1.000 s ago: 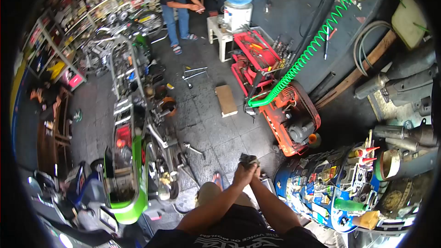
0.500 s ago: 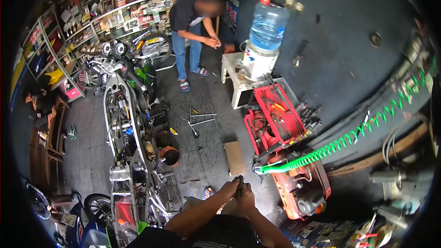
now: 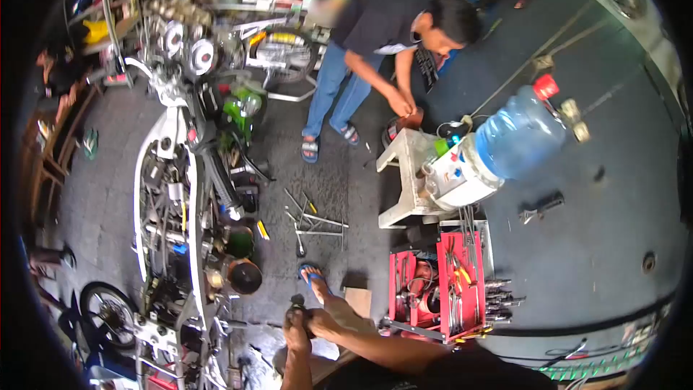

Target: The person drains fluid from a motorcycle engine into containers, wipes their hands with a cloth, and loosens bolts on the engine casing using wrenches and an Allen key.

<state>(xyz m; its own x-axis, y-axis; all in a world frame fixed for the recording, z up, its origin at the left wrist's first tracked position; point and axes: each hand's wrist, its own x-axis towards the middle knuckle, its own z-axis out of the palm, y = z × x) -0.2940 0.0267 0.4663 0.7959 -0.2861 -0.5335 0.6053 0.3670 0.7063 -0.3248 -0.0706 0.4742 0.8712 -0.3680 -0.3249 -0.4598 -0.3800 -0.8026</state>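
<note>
My left hand and my right hand are together low in the view, fingers closed around a small dark part. Its top sticks out above my fingers; the rest is hidden, so its exact kind does not show. To the left stands a stripped motorcycle frame with bare wiring and metal parts. Beyond my hands, several metal wrenches and rods lie on the floor. My foot in a blue sandal is just ahead of my hands.
A red tool chest stands on the right, beside a white stool and a water dispenser. Another person bends forward near the stool, hands together. Two round containers sit beside the motorcycle. Cardboard lies on the floor.
The view has turned and shifted forward. My joined hands, still around the dark part, now appear further left, nearer the motorcycle. One foot has come forward. The other person leans lower.
</note>
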